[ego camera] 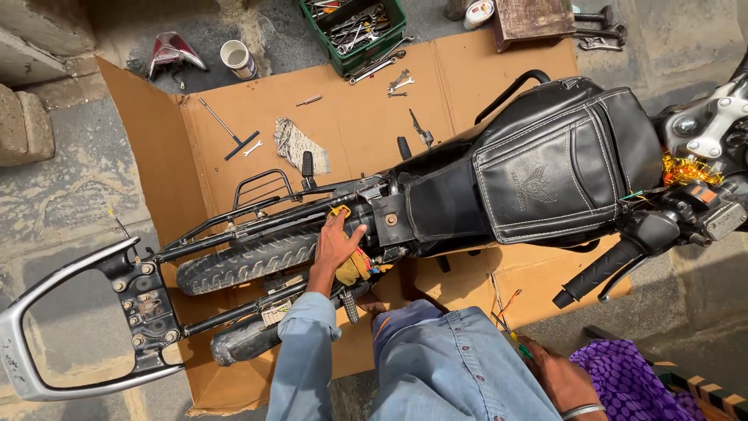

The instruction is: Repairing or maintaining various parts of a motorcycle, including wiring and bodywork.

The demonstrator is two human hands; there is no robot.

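Cardboard sheet (234, 125) lay bare beyond left hand (336, 243), fingers spread flat on motorcycle frame (257, 214). Right hand (562, 382) pinched green-handled tool (520, 348); white cup (237, 58) far off.

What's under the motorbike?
A flattened brown cardboard sheet lies under the motorcycle, with a T-handle wrench, a rag and spanners on it. The bike's frame and rear tyre hide whatever lies directly beneath.
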